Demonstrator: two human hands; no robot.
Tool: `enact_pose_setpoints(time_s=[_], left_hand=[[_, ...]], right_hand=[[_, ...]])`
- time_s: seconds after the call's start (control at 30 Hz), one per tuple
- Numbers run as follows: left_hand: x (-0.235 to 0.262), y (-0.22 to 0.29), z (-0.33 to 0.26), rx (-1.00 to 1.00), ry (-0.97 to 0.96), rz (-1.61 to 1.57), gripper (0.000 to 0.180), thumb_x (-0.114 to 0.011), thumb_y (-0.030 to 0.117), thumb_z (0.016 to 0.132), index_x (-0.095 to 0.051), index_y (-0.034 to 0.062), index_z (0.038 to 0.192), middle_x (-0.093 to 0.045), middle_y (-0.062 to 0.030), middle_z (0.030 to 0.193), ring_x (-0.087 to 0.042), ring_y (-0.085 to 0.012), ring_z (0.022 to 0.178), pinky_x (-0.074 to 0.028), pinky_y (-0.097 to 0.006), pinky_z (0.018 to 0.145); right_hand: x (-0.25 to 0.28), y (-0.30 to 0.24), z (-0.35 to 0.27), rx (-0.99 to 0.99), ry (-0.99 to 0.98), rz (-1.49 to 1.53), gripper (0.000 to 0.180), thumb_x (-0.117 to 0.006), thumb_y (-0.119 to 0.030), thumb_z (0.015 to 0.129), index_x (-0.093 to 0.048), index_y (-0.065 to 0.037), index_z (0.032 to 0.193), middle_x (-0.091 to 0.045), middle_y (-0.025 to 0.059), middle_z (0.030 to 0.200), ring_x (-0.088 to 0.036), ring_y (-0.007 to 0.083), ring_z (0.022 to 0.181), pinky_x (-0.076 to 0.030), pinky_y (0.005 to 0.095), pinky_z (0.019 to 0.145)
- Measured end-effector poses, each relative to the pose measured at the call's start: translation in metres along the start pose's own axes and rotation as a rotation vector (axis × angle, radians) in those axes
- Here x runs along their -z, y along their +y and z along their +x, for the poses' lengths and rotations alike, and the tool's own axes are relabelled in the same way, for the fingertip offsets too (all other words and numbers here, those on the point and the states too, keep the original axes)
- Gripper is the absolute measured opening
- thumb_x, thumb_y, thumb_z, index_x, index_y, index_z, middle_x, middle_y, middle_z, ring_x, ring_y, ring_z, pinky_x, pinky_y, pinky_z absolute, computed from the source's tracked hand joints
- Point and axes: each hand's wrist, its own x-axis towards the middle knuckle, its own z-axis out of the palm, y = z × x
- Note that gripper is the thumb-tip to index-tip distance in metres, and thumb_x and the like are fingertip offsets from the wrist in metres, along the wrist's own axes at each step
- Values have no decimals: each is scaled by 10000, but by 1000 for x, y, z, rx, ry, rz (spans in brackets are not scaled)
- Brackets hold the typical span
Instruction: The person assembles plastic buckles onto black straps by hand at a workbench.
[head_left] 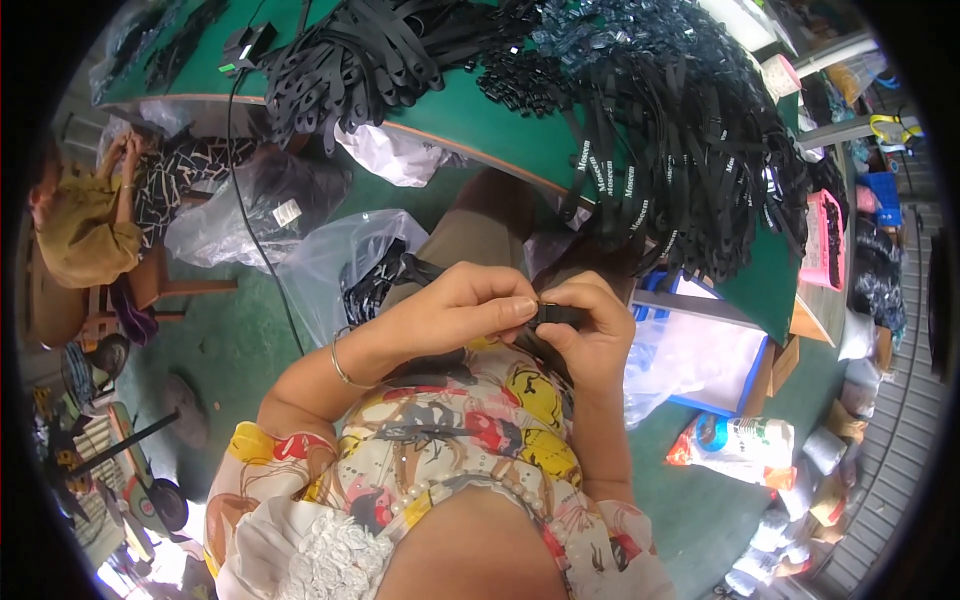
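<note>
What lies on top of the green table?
Heaps of black straps cover the green table, many hanging over its edge, with a pink tray at right. The surface beneath the heaps is hidden.

Black strap (556, 316) mostly hidden between hands (530, 320)

Ahead of my hands, black straps (690, 170) pile over the green table (480, 135) and hang off its edge. Left of the table, plastic bags (330, 265) crowd the floor; bare floor beyond.
</note>
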Motion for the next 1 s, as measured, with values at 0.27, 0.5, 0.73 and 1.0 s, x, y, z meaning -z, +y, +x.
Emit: enact_pose_setpoints(time_s=[0.27,0.5,0.73,1.0], left_hand=[[-6,1,6,-12,-61,-52,211,-480,230,923,-526,50,823,-495,36,684,-402,-32,602,-319,-185,527],[-2,9,2,12,-82,223,232,-533,194,886,-549,6,1022,-558,-2,771,-491,-59,695,-413,-208,620],[47,-3,-12,-10,-115,912,295,-608,196,813,-549,44,1059,-621,-96,814,-591,-190,693,-460,-301,619],[78,-63,-28,91,153,1402,270,-626,241,750,-568,84,962,-618,-140,845,-600,-325,791,-477,-423,653]], right_hand=[[12,5,-6,-19,34,-3,262,-765,-99,640,-621,15,826,-553,53,754,-522,134,687,-398,228,602],[32,-22,-6,-66,-32,-301,241,-737,-54,628,-630,-16,841,-584,76,752,-574,178,703,-435,262,620],[63,-35,-37,-241,-42,-493,250,-706,-126,672,-624,-25,885,-597,94,788,-583,217,719,-458,292,643],[53,-5,-17,-240,-189,-636,216,-647,-133,731,-606,-36,919,-583,107,844,-569,290,769,-458,330,694]])
